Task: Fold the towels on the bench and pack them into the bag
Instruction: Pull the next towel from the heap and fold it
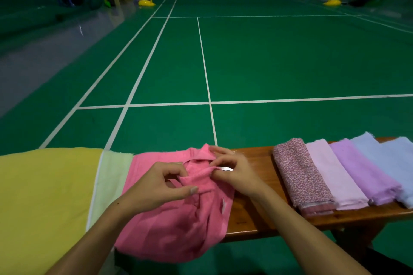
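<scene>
Pink towel (178, 225) rumpled on wooden worktop (252, 214), front edge hanging over. Left hand (154, 187) pinches a fold of it, fingers clamped; right hand (232, 169) fingers clamped on its bunched top edge. Yellow towel (44, 196) and pale green towel (109, 183) left. Five folded towels (335, 176) in a row right. Green court floor (268, 62) beyond.

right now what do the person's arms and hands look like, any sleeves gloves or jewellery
Both forearms are bare up to the frame's lower edge, with no sleeves in view. The left hand and right hand wear no gloves; no rings, watch or bracelet show. The nails look short and unpainted.
</scene>
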### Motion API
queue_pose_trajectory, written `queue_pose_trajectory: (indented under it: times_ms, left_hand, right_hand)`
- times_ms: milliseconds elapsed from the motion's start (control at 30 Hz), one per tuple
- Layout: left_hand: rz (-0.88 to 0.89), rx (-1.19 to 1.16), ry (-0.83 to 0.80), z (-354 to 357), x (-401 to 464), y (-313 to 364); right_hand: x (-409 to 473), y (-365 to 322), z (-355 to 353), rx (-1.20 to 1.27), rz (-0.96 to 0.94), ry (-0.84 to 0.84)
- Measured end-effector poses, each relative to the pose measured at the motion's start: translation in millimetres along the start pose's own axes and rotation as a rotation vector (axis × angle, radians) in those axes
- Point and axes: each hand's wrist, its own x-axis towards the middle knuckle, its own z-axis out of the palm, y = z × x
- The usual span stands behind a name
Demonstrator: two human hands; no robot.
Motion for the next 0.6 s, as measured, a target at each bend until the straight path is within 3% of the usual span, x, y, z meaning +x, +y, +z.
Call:
queue_pose_trajectory:
  times_ms: [167,300,500,600]
  left_hand:
    - [-0.011,0.052,0.041,-14,-6,-4]
    - [0.013,0.303,0.038,-27,-8,-16]
    - [0.035,0.729,0.155,-33,-8,-16]
    - [0.061,0.8,0.169,-36,-4,-2]
  right_hand:
    - [6,-4,-3,0.018,-0.027,0.006]
    - [6,-8,-11,-0.023,-0.05,-0.013]
    - [7,-30,-26,-0.437,-0.15,0.009]
    - [4,-47,-31,-0.597,-0.207,0.039]
